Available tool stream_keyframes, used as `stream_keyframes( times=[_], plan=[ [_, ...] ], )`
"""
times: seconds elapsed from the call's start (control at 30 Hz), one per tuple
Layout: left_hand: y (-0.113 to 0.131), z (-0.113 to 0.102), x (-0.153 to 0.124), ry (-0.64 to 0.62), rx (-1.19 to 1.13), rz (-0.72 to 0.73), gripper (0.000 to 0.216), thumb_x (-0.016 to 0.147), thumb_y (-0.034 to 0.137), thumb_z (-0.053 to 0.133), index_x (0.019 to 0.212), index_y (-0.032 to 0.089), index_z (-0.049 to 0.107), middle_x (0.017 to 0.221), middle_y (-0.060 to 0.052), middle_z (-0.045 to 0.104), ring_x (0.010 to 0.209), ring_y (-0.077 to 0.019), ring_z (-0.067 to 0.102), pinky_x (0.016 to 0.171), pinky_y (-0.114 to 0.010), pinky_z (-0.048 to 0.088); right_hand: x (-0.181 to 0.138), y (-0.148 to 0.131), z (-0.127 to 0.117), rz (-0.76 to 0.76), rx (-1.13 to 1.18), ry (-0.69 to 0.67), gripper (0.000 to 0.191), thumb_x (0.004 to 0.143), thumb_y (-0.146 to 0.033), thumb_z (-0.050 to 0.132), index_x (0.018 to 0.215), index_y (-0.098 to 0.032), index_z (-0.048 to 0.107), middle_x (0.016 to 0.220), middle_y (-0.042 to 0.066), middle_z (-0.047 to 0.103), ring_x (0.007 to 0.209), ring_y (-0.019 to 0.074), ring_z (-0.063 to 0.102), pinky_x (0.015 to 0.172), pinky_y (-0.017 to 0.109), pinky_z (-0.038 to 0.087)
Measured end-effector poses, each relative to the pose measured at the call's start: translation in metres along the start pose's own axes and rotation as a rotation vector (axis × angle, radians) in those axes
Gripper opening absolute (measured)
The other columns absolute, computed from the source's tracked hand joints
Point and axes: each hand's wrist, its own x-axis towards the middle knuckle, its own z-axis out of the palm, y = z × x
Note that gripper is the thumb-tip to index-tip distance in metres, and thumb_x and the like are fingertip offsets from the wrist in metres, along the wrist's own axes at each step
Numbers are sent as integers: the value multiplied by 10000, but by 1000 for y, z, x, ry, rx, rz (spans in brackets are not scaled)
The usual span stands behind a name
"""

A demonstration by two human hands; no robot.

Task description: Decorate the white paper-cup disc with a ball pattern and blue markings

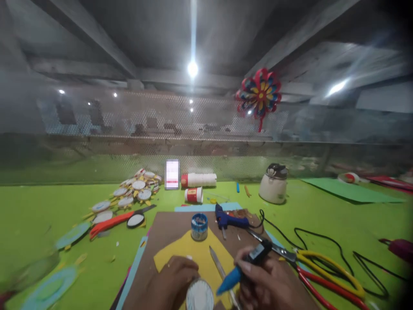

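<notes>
Right hand [267, 275]: our fingers are clamped around a blue-and-black marker [230, 280], its blue end just beside the white disc [200, 297].
Left hand [172, 280]: bent near the disc's edge; we cannot tell whether it grips.
White disc: close to us, between our hands, at the near end of the yellow sheet [172, 255].
Brown board [164, 224]: under the sheet; a blue jar [199, 232] and glue gun [237, 221] sit beyond our hands.
Green table [97, 258]: we see round pieces [138, 186] heaped at far left.
Room: mesh screen [129, 116] ahead, a bright lamp [192, 69] under a grey ceiling [138, 26].
</notes>
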Motion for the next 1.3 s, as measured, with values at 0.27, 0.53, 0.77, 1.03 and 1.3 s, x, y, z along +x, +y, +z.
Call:
stream_keyframes(
  times=[0.27, 0.53, 0.77, 1.03, 1.3],
  plan=[
    [33, -13, 2, -61, 25, -164, 469, 764, 362, 777, 1186, 229, 621, 1320, -101, 553, 1209, -293, 530, 1025, -461, 449, -11, -12, -2, 1, -182, -17, 311, 798, -438, 756, 877, -190, 585, 565, -46, 556, 494, 107, 500, 466, 227, 380],
    [29, -13, 0, -49, 58, -108, 457, 792, 363, 756, 1209, 243, 614, 1313, -95, 564, 1207, -289, 530, 1012, -465, 465, -8, -5, 3, -11, -314, -21, 319, 848, -453, 707, 783, -186, 546, 513, -47, 566, 448, 86, 471, 444, 214, 364],
    [25, -13, 0, -53, 76, -51, 487, 818, 397, 740, 1245, 211, 599, 1315, -114, 562, 1241, -295, 495, 1032, -474, 449, -7, -4, 19, -57, -504, -72, 189, 855, -364, 660, 834, -191, 586, 546, -40, 591, 503, 110, 561, 485, 224, 435],
    [26, -12, 0, -44, 77, -62, 490, 813, 410, 749, 1236, 219, 592, 1316, -110, 562, 1237, -289, 496, 1033, -481, 442, -8, -3, 22, -144, -615, -55, 159, 837, -346, 653, 873, -204, 594, 597, -30, 590, 535, 127, 562, 502, 242, 444],
    [29, -13, 3, -42, 43, -98, 459, 776, 387, 786, 1172, 208, 638, 1266, -95, 592, 1192, -283, 522, 1004, -464, 463, -9, 8, 30, -87, -519, -141, 183, 799, -340, 716, 874, -186, 651, 777, 12, 668, 678, 148, 643, 656, 290, 552]
  ],
)
